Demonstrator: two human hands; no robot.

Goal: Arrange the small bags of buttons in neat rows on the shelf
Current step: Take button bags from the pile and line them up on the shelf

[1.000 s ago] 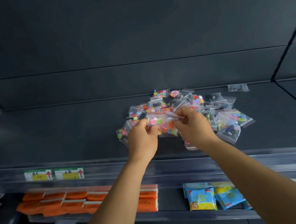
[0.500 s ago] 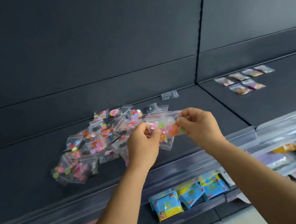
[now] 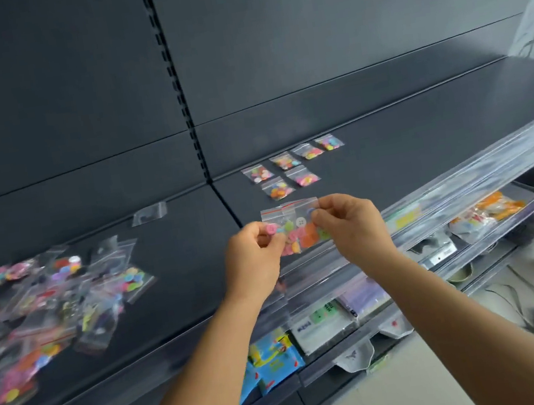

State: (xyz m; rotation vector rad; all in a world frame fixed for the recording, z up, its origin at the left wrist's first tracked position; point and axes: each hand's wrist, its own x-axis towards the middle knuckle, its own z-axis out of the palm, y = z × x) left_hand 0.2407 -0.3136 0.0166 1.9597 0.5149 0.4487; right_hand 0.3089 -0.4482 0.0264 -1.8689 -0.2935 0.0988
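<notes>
A clear zip bag of coloured buttons (image 3: 299,232) hangs in the air between my hands, above the front edge of the dark shelf (image 3: 424,151). My left hand (image 3: 253,260) pinches its left side and my right hand (image 3: 352,224) pinches its right side. Behind it, on the right shelf section, several button bags (image 3: 292,169) lie flat in two short rows. A loose heap of button bags (image 3: 42,305) covers the left shelf section. One nearly empty-looking bag (image 3: 149,214) lies alone at the back of the left section.
A clear plastic price rail (image 3: 463,180) runs along the shelf's front edge. Lower shelves hold blue snack packets (image 3: 272,361), grey packs (image 3: 331,317) and orange-and-white packets (image 3: 489,214). A slotted upright (image 3: 170,78) divides the back panel. Pale floor shows at the bottom right.
The view has swung right: the heap now sits at far left and the two rows are straight ahead. Both hands carried the held bag rightwards, over the right shelf section's front edge.
</notes>
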